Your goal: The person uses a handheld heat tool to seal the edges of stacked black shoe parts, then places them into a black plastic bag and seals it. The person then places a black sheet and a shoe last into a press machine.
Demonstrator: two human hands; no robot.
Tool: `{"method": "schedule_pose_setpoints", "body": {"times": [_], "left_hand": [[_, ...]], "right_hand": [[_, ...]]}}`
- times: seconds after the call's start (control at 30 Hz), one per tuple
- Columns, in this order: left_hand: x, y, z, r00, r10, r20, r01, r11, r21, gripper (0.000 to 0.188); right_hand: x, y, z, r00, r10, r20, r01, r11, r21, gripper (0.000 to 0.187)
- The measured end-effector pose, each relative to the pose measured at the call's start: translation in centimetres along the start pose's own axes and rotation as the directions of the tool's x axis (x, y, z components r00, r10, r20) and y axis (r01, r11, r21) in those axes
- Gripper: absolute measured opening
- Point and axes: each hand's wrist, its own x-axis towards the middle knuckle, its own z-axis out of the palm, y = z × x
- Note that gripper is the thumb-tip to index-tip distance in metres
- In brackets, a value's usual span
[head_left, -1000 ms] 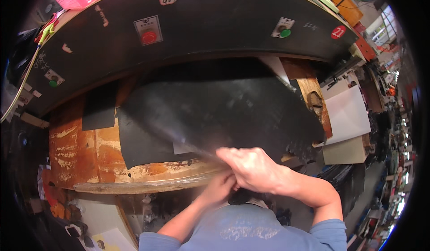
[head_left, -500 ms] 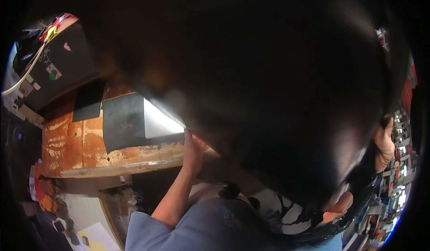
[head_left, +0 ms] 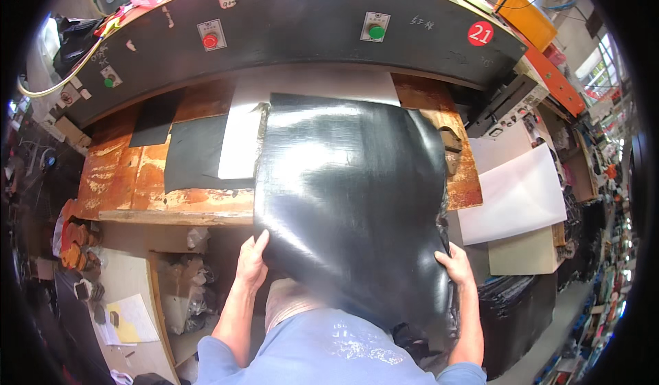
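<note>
A large glossy black leather sheet (head_left: 350,193) lies spread over the worn wooden bench (head_left: 130,179), its near part hanging over the front edge toward me. My left hand (head_left: 251,261) grips the sheet's lower left edge. My right hand (head_left: 453,265) grips its lower right edge. A smaller dark sheet (head_left: 192,153) and a white sheet (head_left: 240,141) lie flat on the bench to the left, partly under the big one.
A black machine head (head_left: 288,24) with a red button (head_left: 210,40) and a green button (head_left: 376,31) arches over the bench's far side. White and beige boards (head_left: 515,199) are stacked at the right. Papers and clutter (head_left: 123,316) sit low at the left.
The black sheet swung up, filling the view half a second ago, and now lies spread on the bench. My hands moved apart from the middle to its two near corners.
</note>
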Motion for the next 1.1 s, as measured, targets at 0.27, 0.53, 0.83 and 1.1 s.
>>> {"method": "schedule_pose_setpoints", "body": {"times": [0.27, 0.53, 0.83, 1.1], "left_hand": [[-2.3, -0.2, 2.1, 0.957, 0.286, 0.047, -0.286, 0.906, 0.312, 0.029], [13.2, 11.8, 5.9, 0.881, 0.47, 0.041, -0.378, 0.65, 0.66, 0.027], [19.0, 15.2, -0.3, 0.957, 0.278, 0.078, -0.166, 0.307, 0.937, 0.034], [30.8, 17.9, 3.7, 0.842, 0.535, 0.071, -0.332, 0.41, 0.849, 0.034]], "right_hand": [[1.3, -2.4, 0.1, 0.962, -0.274, 0.0, 0.272, 0.956, 0.112, 0.036], [16.5, -12.7, 1.8, 0.909, -0.413, 0.049, 0.416, 0.907, -0.072, 0.044], [19.5, -10.8, 8.8, 0.948, -0.221, -0.23, 0.165, 0.957, -0.24, 0.044], [31.2, -21.2, 9.5, 0.892, -0.386, -0.235, 0.297, 0.892, -0.34, 0.053]]}}
